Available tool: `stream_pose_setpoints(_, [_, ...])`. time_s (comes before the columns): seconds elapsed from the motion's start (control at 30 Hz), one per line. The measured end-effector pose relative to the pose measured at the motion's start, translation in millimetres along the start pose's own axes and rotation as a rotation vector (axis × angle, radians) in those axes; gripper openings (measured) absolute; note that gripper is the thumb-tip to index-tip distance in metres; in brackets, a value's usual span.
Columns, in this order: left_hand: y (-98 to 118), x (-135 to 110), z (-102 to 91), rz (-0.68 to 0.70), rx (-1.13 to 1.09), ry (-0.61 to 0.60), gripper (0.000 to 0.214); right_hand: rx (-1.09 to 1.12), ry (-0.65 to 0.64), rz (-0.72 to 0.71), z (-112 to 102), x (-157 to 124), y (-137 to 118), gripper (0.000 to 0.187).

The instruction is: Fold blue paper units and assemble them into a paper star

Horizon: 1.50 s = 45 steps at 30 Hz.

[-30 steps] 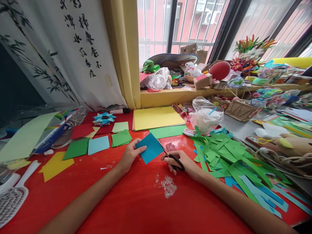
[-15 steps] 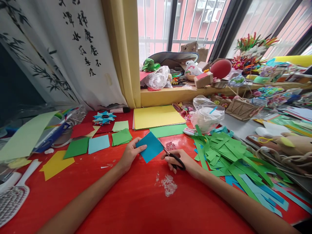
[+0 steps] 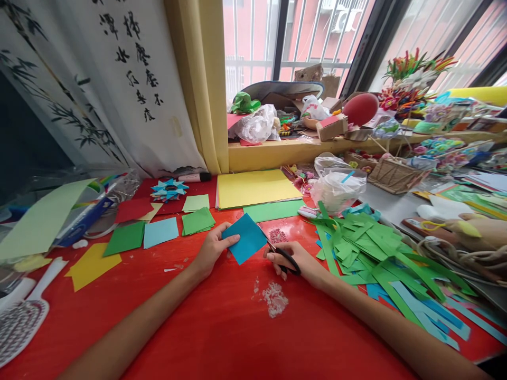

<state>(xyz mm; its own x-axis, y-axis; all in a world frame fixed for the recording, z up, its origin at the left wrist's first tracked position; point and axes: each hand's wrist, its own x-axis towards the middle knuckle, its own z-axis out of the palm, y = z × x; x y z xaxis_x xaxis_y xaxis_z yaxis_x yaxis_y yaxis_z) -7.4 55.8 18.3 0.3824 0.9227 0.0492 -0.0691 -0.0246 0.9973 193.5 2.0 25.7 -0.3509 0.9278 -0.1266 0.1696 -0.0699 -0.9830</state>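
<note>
A blue square of paper is pinched at its left corner by my left hand, thumb on top. My right hand is closed round the black handles of a pair of scissors. The scissor blades point up and left, along the right edge of the blue paper. Whether they are touching or cutting it I cannot tell. Behind my left hand lie a stack of green paper squares and a light blue paper square.
Green paper strips and light blue strips are heaped on the right of the red table. Yellow sheets lie at the back. A hairbrush is at the left, beyond yellow paper. White scraps sit in front.
Almost nothing differs. The view has shifted very slightly; both hands, the blue paper and the scissors keep about the same pose.
</note>
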Motion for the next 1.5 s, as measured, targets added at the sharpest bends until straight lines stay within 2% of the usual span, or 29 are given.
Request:
stream_pose_setpoints(0.83, [-2.0, 2.0, -1.7, 0.008, 0.022, -0.023, 0.019, -0.04, 0.053, -0.038, 1.7, 3.1, 9.7, 0.036])
stream_pose_setpoints(1.5, [-2.6, 2.5, -1.1, -0.002, 0.031, -0.023, 0.02, -0.05, 0.068, -0.055, 2.5, 2.5, 11.8, 0.032])
